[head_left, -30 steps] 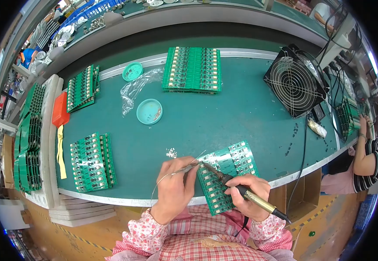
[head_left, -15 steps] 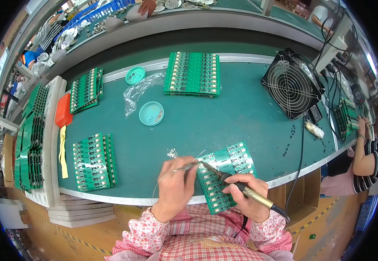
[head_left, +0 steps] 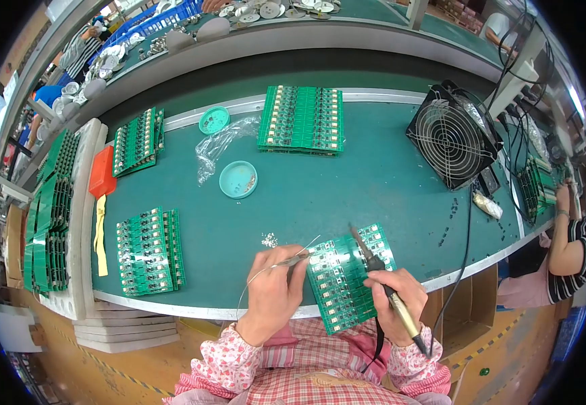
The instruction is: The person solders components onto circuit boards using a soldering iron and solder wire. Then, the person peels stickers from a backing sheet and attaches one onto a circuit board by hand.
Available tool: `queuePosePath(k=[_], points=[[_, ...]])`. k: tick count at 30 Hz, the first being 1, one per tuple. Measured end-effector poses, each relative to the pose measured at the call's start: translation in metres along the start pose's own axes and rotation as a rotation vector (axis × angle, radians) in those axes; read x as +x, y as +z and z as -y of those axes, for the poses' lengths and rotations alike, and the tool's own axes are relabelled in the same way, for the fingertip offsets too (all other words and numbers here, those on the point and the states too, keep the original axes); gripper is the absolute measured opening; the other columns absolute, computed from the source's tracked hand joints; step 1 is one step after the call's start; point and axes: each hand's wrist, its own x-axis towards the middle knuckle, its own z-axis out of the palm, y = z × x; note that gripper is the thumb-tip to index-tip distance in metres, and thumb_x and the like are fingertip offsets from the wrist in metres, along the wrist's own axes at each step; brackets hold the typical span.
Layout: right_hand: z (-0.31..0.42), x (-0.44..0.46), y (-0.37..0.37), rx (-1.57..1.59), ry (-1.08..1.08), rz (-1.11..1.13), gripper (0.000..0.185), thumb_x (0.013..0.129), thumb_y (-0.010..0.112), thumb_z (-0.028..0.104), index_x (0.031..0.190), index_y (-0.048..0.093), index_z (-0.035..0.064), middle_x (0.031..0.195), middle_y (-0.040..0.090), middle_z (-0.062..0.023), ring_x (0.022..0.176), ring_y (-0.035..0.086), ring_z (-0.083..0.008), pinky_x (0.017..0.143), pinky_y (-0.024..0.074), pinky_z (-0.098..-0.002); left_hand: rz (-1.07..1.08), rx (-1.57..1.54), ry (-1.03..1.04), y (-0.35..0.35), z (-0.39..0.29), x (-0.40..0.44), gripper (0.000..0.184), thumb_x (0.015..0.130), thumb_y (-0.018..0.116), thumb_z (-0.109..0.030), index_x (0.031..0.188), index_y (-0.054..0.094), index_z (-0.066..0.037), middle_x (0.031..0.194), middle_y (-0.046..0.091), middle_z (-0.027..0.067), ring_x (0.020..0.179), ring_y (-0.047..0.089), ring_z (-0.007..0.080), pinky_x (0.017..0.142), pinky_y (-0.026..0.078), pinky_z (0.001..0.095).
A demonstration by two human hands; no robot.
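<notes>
A green circuit board point(head_left: 343, 290) with rows of small parts lies at the table's front edge. My left hand point(head_left: 271, 287) is closed on tweezers point(head_left: 293, 259) and a thin wire point(head_left: 256, 275), their tips at the board's upper left corner. My right hand point(head_left: 400, 300) grips a soldering iron point(head_left: 401, 312), its dark tip pointing up over the board's upper right part. Whether that tip touches the board I cannot tell. Small white parts point(head_left: 269, 239) lie in a little heap beyond my left hand.
Stacked boards stand at the back point(head_left: 301, 120), left front point(head_left: 150, 253) and left back point(head_left: 138, 142). Two teal dishes point(head_left: 238, 179) sit near a plastic bag point(head_left: 213, 150). A fan point(head_left: 451, 138) is at the right. Beyond it, a person's arm point(head_left: 563, 223) reaches over other boards.
The iron's tip has moved away from the tweezers, to the right and up. My right hand has turned and shifted slightly right. My left hand has hardly moved. The view has tilted slightly.
</notes>
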Motion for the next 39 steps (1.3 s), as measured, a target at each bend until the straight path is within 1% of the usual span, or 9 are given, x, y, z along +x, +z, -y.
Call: queuePosePath(k=[4,5,9,17,21,25,31,34,39], points=[[0.003,0.004,0.006,-0.21,-0.041,0.007,0.034,0.079,0.075,0.0,0.112,0.07,0.0061,0.094,0.068,-0.0136,0.085,0.066,-0.0304,0.074,0.053,-0.0382,-0.004,0.033,-0.042,0.0,-0.004,0.0,0.007,0.086,0.072,-0.003,0.093,0.072,-0.004,0.097,0.072,0.0089,0.087,0.066,0.0312,0.079,0.051,0.0385],[0.0,-0.002,0.008,-0.232,-0.016,0.025,0.04,0.077,0.076,0.002,0.116,0.07,0.0083,0.101,0.066,-0.0145,0.094,0.064,-0.0321,0.083,0.0513,-0.0414,-0.021,0.03,-0.03,0.0,-0.004,0.0,0.006,0.086,0.073,-0.004,0.092,0.072,-0.004,0.097,0.072,0.0089,0.086,0.066,0.0309,0.079,0.051,0.0384],[0.001,-0.002,0.011,-0.29,-0.024,0.042,0.042,0.077,0.079,0.007,0.118,0.07,0.0094,0.103,0.065,-0.0139,0.097,0.064,-0.0314,0.087,0.0494,-0.0421,-0.055,0.03,-0.005,0.002,-0.004,-0.001,0.012,0.083,0.075,-0.003,0.095,0.072,-0.003,0.097,0.072,0.0091,0.084,0.066,0.0304,0.076,0.053,0.0387],[0.001,-0.003,0.014,-0.335,-0.029,0.029,0.043,0.078,0.079,0.011,0.12,0.069,0.0106,0.104,0.065,-0.0135,0.097,0.064,-0.0309,0.088,0.0489,-0.0415,-0.144,0.01,0.024,-0.019,-0.006,-0.008,0.013,0.083,0.075,-0.001,0.095,0.071,-0.003,0.098,0.072,0.0103,0.089,0.067,0.0283,0.079,0.052,0.0378],[0.008,0.003,0.018,-0.365,-0.007,0.037,0.043,0.08,0.078,0.01,0.121,0.069,0.0107,0.105,0.065,-0.0139,0.096,0.064,-0.031,0.087,0.0487,-0.0412,0.023,0.076,-0.062,-0.037,-0.001,-0.021,0.019,0.084,0.074,-0.002,0.101,0.066,-0.004,0.1,0.069,0.0106,0.089,0.066,0.0311,0.081,0.05,0.0385],[0.005,0.002,0.024,-0.345,-0.003,0.01,0.044,0.08,0.078,0.009,0.123,0.069,0.0108,0.105,0.065,-0.0141,0.097,0.064,-0.0305,0.087,0.0485,-0.041,0.038,0.1,-0.081,-0.035,-0.002,-0.025,0.019,0.085,0.074,-0.003,0.102,0.066,-0.004,0.101,0.069,0.0106,0.09,0.066,0.0305,0.079,0.05,0.0386],[0.0,-0.001,0.023,-0.298,0.027,-0.014,0.045,0.079,0.077,0.006,0.123,0.069,0.0098,0.106,0.066,-0.0159,0.097,0.065,-0.0318,0.087,0.0486,-0.0412,-0.064,0.037,-0.121,-0.04,0.014,-0.01,0.013,0.091,0.069,0.0,0.103,0.064,0.0,0.099,0.069,0.0099,0.088,0.069,0.023,0.077,0.052,0.0332],[-0.001,-0.001,0.023,-0.298,0.023,-0.002,0.044,0.079,0.077,0.006,0.122,0.07,0.0092,0.105,0.066,-0.0159,0.097,0.065,-0.0321,0.087,0.0486,-0.0412,-0.083,0.022,-0.249,-0.044,0.025,0.002,0.014,0.091,0.069,0.001,0.104,0.064,0.001,0.104,0.069,0.0132,0.087,0.07,0.0281,0.077,0.053,0.036],[0.0,-0.001,0.024,-0.308,0.035,0.007,0.041,0.078,0.077,0.005,0.119,0.071,0.0062,0.104,0.065,-0.0158,0.097,0.064,-0.032,0.087,0.0486,-0.0416,-0.076,0.046,-0.258,-0.043,0.029,0.006,0.013,0.093,0.068,-0.001,0.105,0.064,0.001,0.102,0.069,0.012,0.085,0.068,0.0249,0.077,0.053,0.0336]])
